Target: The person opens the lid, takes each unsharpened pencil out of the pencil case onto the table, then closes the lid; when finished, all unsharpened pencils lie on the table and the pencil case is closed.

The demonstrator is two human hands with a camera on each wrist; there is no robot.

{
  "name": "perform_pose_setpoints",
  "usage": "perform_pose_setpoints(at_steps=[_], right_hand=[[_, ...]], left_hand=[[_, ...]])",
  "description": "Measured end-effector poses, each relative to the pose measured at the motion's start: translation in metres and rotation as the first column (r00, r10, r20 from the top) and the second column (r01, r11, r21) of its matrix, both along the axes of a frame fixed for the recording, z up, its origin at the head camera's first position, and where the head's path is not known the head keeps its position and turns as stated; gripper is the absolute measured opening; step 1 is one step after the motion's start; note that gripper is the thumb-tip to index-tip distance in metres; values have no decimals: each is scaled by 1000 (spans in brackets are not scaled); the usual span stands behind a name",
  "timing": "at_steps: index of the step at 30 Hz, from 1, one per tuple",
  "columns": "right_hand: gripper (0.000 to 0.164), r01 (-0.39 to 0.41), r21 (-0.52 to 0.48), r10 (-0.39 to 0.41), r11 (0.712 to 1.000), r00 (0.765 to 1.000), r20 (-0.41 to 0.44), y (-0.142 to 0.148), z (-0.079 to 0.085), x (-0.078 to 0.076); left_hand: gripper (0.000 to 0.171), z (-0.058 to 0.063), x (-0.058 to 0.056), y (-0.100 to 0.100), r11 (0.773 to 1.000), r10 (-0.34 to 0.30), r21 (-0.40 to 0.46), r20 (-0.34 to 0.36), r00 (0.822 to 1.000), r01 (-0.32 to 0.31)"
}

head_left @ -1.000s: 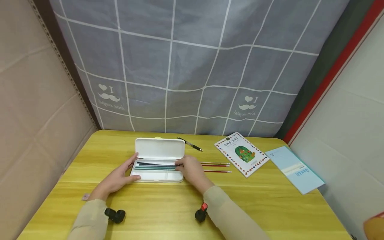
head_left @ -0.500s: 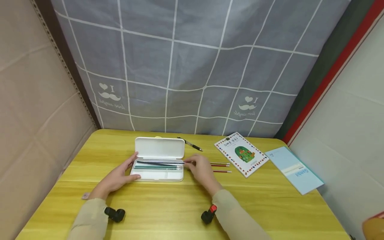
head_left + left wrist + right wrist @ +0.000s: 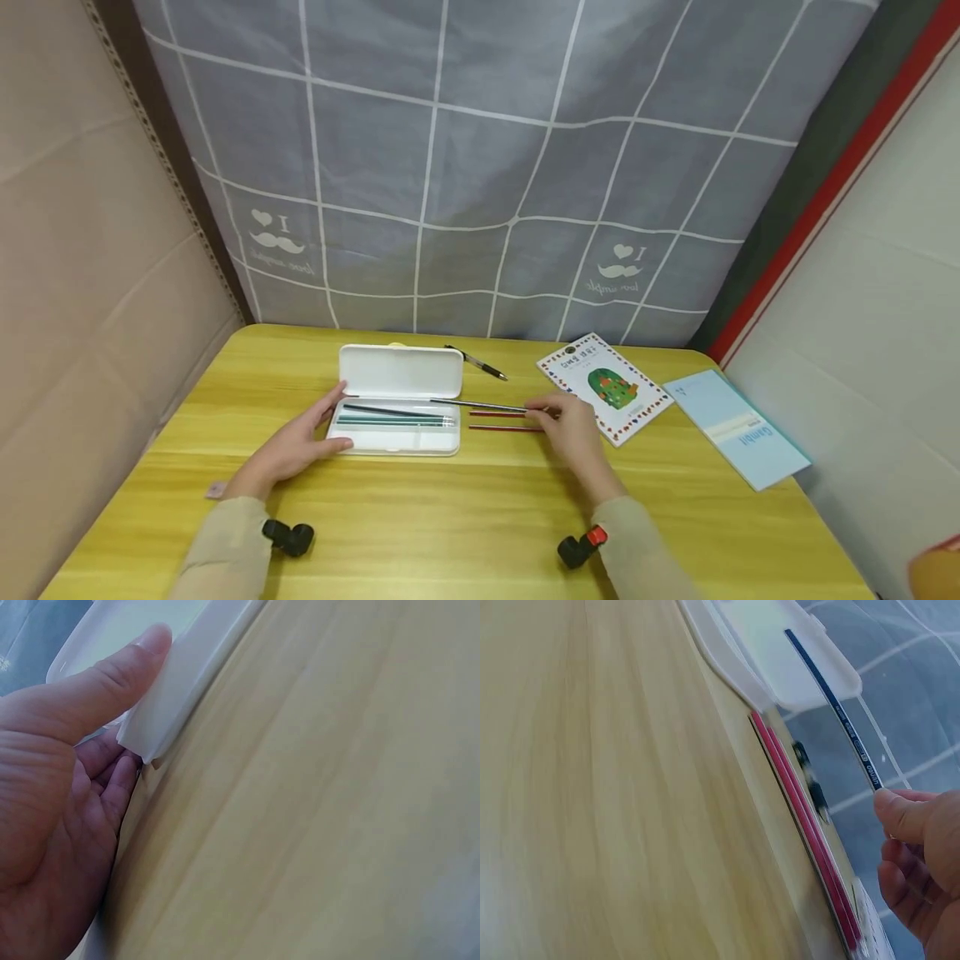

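Note:
A white pencil case [image 3: 378,439] lies with its lid [image 3: 401,372] raised. Inside are green pencils [image 3: 390,422] and a dark pencil [image 3: 390,411]. My left hand [image 3: 296,446] grips the case's left end, its thumb over the wall [image 3: 187,682] in the left wrist view. To the right, my right hand [image 3: 572,429] pinches another dark pencil [image 3: 832,701] near one end. The pencil's free end points left, above the case's back right corner. Red pencils [image 3: 802,817] lie on the table below my right hand, partly hidden by it in the head view.
A black pen [image 3: 476,362] lies behind the case, to its right. At the right are a white booklet [image 3: 581,396] with a green picture and a light blue notebook [image 3: 738,429]. A grey checked cloth [image 3: 465,167] hangs along the table's back edge.
My right hand has moved right, away from the case, drawing the dark pencil out with it. The left hand stays on the case's left end.

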State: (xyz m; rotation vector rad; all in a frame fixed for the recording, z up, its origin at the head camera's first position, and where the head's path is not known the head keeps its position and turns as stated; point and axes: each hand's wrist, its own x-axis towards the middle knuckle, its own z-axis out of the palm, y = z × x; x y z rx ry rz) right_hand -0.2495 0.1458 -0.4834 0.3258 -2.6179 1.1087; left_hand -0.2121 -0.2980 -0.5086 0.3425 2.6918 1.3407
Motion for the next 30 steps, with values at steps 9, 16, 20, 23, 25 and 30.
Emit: perform_pose_setpoints(at_steps=[9,16,20,23,25,30], right_hand=[[5,60,73,-65,996,996,68,47,-5,7],[5,22,110,-32,994,995,95,58,-15,11],[9,14,112,-24,994,996,88,59,-17,11],[10,6,120,-16,993,996,87,61,-18,13],[10,5,125,-16,992,996,87,63,-17,14],[9,1,137,-14,991,995,97,66,-18,15]], left_hand=[[100,1,-2,-1,1000,-9,-10,-8,1000,9],[99,2,-1,-2,1000,-4,-15,-9,1000,3],[99,1,-2,-1,1000,-5,-6,-9,1000,5],[99,-1,-3,-1,1000,-6,2,-8,1000,6],[100,-2,-3,-1,1000,-6,1,-5,1000,6],[101,-4,-4,0,1000,-3,-10,5,1000,3]])
